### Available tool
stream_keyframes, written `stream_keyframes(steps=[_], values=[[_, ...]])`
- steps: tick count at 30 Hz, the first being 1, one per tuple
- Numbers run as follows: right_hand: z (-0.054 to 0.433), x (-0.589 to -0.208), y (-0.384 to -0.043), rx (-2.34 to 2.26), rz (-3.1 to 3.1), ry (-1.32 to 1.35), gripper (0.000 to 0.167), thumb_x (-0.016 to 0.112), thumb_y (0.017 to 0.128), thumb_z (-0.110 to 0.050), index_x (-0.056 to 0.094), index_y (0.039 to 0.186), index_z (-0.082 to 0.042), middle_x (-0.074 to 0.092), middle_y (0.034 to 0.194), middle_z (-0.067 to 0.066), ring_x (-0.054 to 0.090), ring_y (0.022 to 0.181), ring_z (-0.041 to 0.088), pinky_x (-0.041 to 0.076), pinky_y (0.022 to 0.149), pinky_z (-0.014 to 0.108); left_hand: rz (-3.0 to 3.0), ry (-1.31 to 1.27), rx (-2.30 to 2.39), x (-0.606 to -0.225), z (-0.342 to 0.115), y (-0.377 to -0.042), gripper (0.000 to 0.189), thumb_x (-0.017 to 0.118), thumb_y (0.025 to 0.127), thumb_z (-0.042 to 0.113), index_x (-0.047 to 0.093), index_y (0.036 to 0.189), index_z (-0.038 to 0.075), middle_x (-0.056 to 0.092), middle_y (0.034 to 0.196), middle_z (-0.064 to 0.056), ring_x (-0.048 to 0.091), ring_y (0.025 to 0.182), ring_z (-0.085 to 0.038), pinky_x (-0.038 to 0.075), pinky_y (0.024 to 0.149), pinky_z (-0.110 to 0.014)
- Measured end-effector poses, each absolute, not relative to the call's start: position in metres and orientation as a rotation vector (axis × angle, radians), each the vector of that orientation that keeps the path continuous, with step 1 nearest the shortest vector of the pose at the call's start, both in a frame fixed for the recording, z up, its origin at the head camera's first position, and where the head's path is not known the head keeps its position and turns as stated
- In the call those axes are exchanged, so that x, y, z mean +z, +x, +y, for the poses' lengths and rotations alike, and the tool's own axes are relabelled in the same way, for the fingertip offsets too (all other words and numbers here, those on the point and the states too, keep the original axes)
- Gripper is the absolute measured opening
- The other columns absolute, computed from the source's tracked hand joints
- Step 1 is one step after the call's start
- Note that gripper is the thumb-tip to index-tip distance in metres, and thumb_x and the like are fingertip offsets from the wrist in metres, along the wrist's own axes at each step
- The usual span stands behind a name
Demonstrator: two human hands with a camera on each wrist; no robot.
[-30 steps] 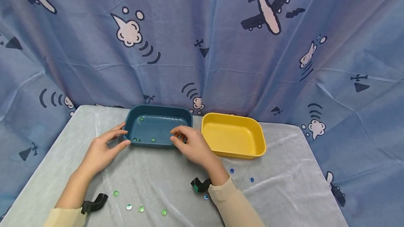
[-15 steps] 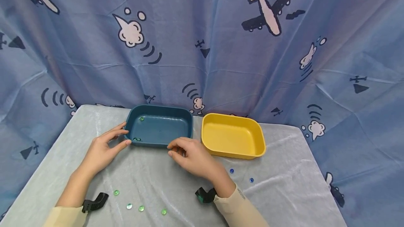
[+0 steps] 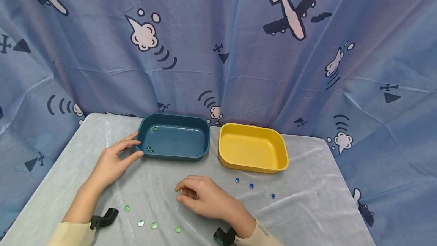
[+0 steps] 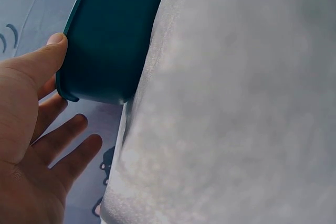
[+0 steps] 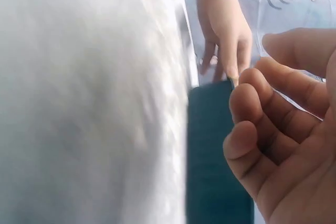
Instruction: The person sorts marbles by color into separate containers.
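In the head view my left hand [image 3: 110,162] rests at the left end of a dark teal box [image 3: 174,158]. Its thumb touches the front left corner and its fingertips the left rim; the left wrist view shows the other fingers [image 4: 73,158] spread and fairly straight. My right hand [image 3: 209,198] hovers over the cloth in front of the box. Its fingers are loosely bent, and the right wrist view shows a gap between thumb [image 5: 294,45] and fingers, with nothing held. Inside the box lie small green glassy beads [image 3: 154,128] near its left end.
A yellow box [image 3: 252,168] stands right of the teal one. Several green glassy beads [image 3: 154,225] lie front left on the grey cloth [image 3: 307,208]. Blue beads [image 3: 251,186] lie in front of the yellow box. A patterned blue curtain [image 3: 191,48] hangs behind the table.
My right hand has moved from over the teal box's front rim toward me. One green bead near the front wall no longer shows there. A blue bead is uncovered. The left hand stays.
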State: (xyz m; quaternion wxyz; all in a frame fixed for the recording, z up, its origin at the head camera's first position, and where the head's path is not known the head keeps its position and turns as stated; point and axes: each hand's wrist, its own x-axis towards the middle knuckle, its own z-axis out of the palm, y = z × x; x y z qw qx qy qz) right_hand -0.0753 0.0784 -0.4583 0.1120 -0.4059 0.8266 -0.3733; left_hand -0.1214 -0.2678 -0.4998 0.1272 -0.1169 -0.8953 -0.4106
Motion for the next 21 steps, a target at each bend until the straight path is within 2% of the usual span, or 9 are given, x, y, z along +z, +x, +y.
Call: stream_keyframes(steps=[5,12,14,18,21], values=[[0.075,-0.467,-0.062,-1.06,2.36,-1.219,0.013,0.075,0.107,-0.019,0.077,0.118,-0.012,0.064,0.092,-0.016,0.055,0.079,-0.01,0.052,0.071,0.007,-2.612,-0.338,-1.2,-0.499,-0.268,-0.121,0.042,0.083,0.101,0.031,0.075,0.136,0.009,0.056,0.163,-0.002,0.065,0.133,-0.035,0.052,0.102,-0.018],[0.073,-0.477,-0.051,-1.018,2.254,-1.201,0.012,0.076,0.106,-0.021,0.077,0.117,-0.015,0.063,0.088,-0.02,0.054,0.072,-0.013,0.053,0.066,0.009,-2.617,-0.334,-1.193,-0.499,-0.268,-0.122,0.042,0.083,0.101,0.031,0.075,0.136,0.008,0.056,0.163,-0.002,0.068,0.129,-0.035,0.056,0.101,-0.036],[0.073,-0.479,-0.05,-0.993,2.239,-1.207,0.012,0.077,0.106,-0.022,0.077,0.116,-0.016,0.063,0.085,-0.021,0.053,0.069,-0.013,0.052,0.064,0.009,-2.616,-0.335,-1.191,-0.499,-0.268,-0.122,0.042,0.084,0.101,0.031,0.075,0.135,0.008,0.056,0.163,-0.002,0.068,0.13,-0.035,0.056,0.101,-0.036],[0.074,-0.481,-0.048,-0.943,2.208,-1.215,0.012,0.078,0.105,-0.023,0.077,0.116,-0.017,0.062,0.083,-0.022,0.051,0.065,-0.012,0.051,0.06,0.01,-2.614,-0.34,-1.193,-0.499,-0.268,-0.122,0.041,0.083,0.101,0.03,0.075,0.135,0.008,0.056,0.163,-0.002,0.067,0.131,-0.035,0.055,0.102,-0.025],[0.074,-0.483,-0.047,-0.924,2.187,-1.212,0.012,0.079,0.104,-0.022,0.078,0.115,-0.018,0.061,0.081,-0.023,0.051,0.064,-0.012,0.051,0.06,0.01,-2.608,-0.345,-1.202,-0.5,-0.267,-0.122,0.041,0.084,0.101,0.029,0.076,0.135,0.008,0.057,0.162,-0.003,0.066,0.132,-0.035,0.054,0.103,-0.024]])
